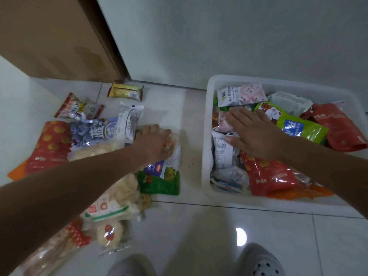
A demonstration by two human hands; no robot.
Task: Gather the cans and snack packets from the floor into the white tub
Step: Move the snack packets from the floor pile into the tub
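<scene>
Bare tile strip (192, 124) between the floor packet pile (95, 136) and the white tub (206, 140) left wall: open lane. Tub filled with packets to about rim height. Right hand (253, 132) lies flat on top of them, covering the middle. Left hand (153, 142) grips a clear packet (173, 143) at the pile's right edge. Wall (219, 36) stands right behind the tub. Cardboard box (49, 36) blocks the back left. Tiles around the 2 slippers (260, 261) bare.

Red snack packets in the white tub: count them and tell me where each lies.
2. One glossy red plastic packet lies at the white plastic tub's near side; a second red packet at its right end. Others may be buried.
</scene>
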